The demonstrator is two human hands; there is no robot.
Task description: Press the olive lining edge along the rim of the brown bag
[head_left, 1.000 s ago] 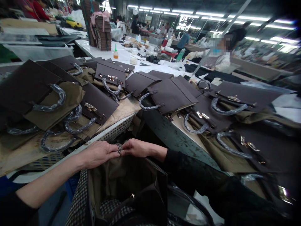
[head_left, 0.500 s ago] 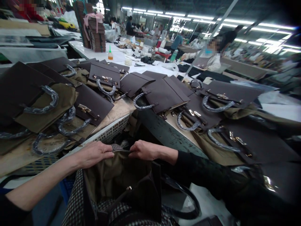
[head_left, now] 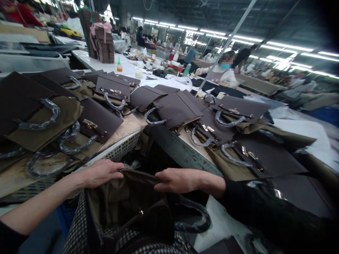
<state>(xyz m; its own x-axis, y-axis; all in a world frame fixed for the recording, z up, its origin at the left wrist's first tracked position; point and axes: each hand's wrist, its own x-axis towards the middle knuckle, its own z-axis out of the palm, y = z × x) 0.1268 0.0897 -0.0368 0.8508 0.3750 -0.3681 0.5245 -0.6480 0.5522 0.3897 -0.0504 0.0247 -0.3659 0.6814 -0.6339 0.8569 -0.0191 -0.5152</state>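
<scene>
A dark handbag [head_left: 132, 197] with an olive lining lies open-mouthed in front of me, against checked cloth [head_left: 74, 225]. My left hand [head_left: 103, 173] pinches the far rim of its opening on the left side. On the right of the same rim, my right hand [head_left: 177, 180] grips the edge between thumb and fingers. The rim runs taut between both hands. A plastic-wrapped handle [head_left: 196, 218] sticks out to the bag's right, and a small gold fitting [head_left: 141, 211] shows inside the mouth. The bag's lower part is out of view.
Several brown handbags [head_left: 177, 109] with wrapped handles lie across the worktables ahead. A perforated plastic basket [head_left: 122, 148] stands beyond my left hand. Stacked brown pieces [head_left: 104, 44] and a glue bottle [head_left: 119, 66] are farther back. A masked person [head_left: 225, 72] works across the table.
My right hand has moved right along the rim, away from my left hand, and more of the edge shows between them. The view has shifted slightly to the right.
</scene>
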